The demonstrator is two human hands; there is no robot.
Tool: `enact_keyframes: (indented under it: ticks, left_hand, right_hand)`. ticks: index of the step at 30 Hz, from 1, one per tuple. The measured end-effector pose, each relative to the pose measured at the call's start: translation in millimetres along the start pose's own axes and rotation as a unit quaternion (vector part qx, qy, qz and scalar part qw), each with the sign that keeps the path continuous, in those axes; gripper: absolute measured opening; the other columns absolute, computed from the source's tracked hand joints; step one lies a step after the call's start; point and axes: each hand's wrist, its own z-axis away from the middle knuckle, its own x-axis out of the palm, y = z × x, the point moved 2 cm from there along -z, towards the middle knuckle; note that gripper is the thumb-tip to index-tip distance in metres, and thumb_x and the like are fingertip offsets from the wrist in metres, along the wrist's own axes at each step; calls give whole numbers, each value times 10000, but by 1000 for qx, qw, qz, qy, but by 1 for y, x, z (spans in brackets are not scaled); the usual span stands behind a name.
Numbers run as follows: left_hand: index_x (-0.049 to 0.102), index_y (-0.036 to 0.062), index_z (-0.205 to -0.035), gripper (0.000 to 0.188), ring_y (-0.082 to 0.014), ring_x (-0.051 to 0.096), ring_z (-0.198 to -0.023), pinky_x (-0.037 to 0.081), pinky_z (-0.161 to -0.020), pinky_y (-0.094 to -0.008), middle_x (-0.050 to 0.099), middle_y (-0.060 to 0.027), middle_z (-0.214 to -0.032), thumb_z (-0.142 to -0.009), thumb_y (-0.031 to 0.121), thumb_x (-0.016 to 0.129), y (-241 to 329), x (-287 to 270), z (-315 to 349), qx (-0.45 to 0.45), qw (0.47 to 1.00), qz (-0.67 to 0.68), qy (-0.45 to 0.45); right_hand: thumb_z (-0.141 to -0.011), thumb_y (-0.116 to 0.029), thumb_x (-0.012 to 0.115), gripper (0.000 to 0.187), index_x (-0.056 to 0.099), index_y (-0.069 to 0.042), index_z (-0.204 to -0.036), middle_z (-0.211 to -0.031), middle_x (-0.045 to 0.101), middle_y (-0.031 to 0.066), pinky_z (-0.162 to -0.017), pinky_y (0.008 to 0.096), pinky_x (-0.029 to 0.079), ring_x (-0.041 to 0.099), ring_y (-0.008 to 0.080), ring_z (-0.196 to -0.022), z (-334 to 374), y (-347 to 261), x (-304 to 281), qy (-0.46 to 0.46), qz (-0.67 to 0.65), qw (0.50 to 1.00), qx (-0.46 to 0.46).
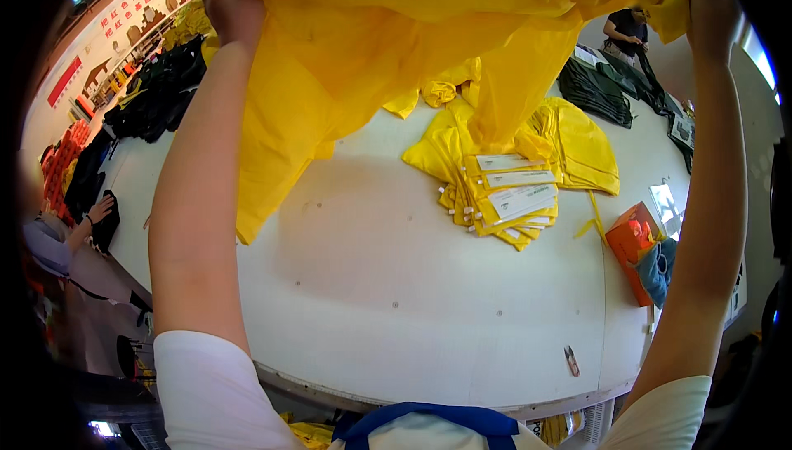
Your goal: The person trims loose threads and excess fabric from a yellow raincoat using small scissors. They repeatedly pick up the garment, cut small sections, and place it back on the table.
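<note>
Both my arms are raised, and a wide, thin yellow fabric piece (396, 37) hangs spread between my hands. At its upper left corner my left hand (233, 9) is closed on the edge. My right hand (714, 13) is closed on the opposite edge at the upper right, its fingers partly hidden. The loose left side drapes down toward the table, and a middle fold hangs over a pile of folded yellow pieces with white labels (520, 198). Beside that pile lies a stack of rounded yellow pieces (584, 149).
The white table (396, 268) has thread snips (572, 361) near its front edge. An orange box (634, 244) with blue cloth (657, 273) stands at right. Dark garments lie far left (161, 91) and far right (596, 91). One person (627, 33) works at the back, another (62, 240) at left.
</note>
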Motion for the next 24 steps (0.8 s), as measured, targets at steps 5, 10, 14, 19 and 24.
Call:
enact_keyframes:
  ticks: [5, 10, 14, 19, 24]
  left_hand:
    - [242, 198, -1472, 831, -397, 487, -1169, 422, -981, -443, 419, -234, -1361, -774, 188, 692, -84, 61, 115, 120, 856, -146, -481]
    - [205, 216, -1481, 806, -395, 283, -1351, 292, -1101, -442, 202, -185, -1512, -823, 310, 661, -1, 45, 317, 16, 632, -143, -762]
    - [292, 215, -1448, 708, -394, 167, -1392, 236, -1097, -533, 171, -160, -1523, -835, 271, 641, 12, -85, 398, -79, 573, -133, -805]
    - [395, 110, -1383, 639, -420, 200, -1367, 231, -1098, -510, 200, -200, -1498, -802, 166, 655, 8, -248, 433, -184, 669, -109, -712]
    - [409, 104, -1362, 664, -424, 197, -1363, 218, -1095, -538, 192, -200, -1497, -766, 170, 693, 35, -364, 461, -258, 650, -173, -694]
  right_hand:
    - [-828, -253, 707, 396, 601, 8, -1106, -920, 650, 84, -747, 277, 490, 615, 156, -844, 113, 133, 49, -8, 30, 973, 229]
    - [-745, -284, 747, 569, 543, -26, -1209, -1087, 635, 187, -877, 394, 466, 600, 334, -1011, 321, 225, 52, -447, 281, 771, 358]
    - [-748, -260, 741, 617, 491, -27, -1262, -1098, 600, 200, -892, 414, 455, 569, 356, -1025, 446, 198, 31, -461, 230, 764, 388]
    - [-792, -162, 700, 571, 457, -37, -1293, -1243, 483, 211, -999, 423, 372, 437, 367, -1183, 502, 65, -66, -429, 187, 777, 422]
    - [-791, -165, 703, 634, 411, -56, -1343, -1340, 422, 188, -1057, 432, 322, 372, 349, -1256, 537, -34, -221, -418, 384, 625, 536]
